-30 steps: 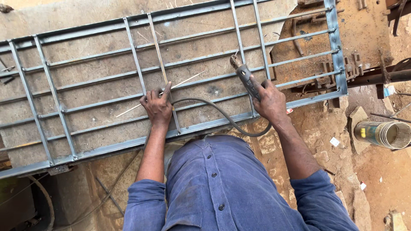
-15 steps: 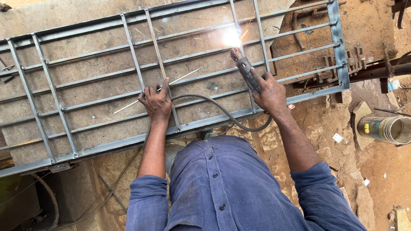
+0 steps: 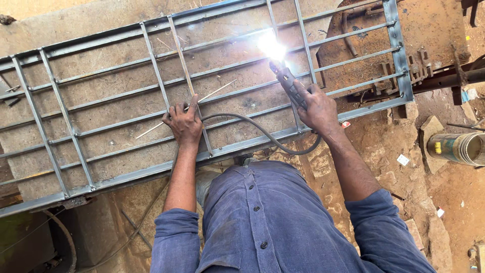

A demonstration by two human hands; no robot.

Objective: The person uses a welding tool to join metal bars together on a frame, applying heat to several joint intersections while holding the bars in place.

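Note:
A long grey steel grille frame [image 3: 116, 174] lies flat on a dusty slab. My right hand [image 3: 317, 107] grips a dark welding electrode holder [image 3: 288, 83], and a bright white arc [image 3: 271, 46] burns at its tip on a cross bar near an upright bar. A black cable [image 3: 262, 132] loops from the holder across the frame toward me. My left hand [image 3: 185, 123] rests palm down on an upright bar of the frame, pinning a thin welding rod [image 3: 212, 93] that lies slantwise under it.
Rusty metal scrap and brackets [image 3: 419, 76] lie beyond the frame's right end. A cylindrical tin [image 3: 454, 146] lies on its side on the dirt at the right. Stones and paper scraps [image 3: 402, 160] litter the ground near my right arm. A dark pit [image 3: 30, 242] is at lower left.
My right hand has pushed the electrode holder up the frame to the cross bar. The arc, absent a second ago, now burns brightly. The left hand stays on its bar.

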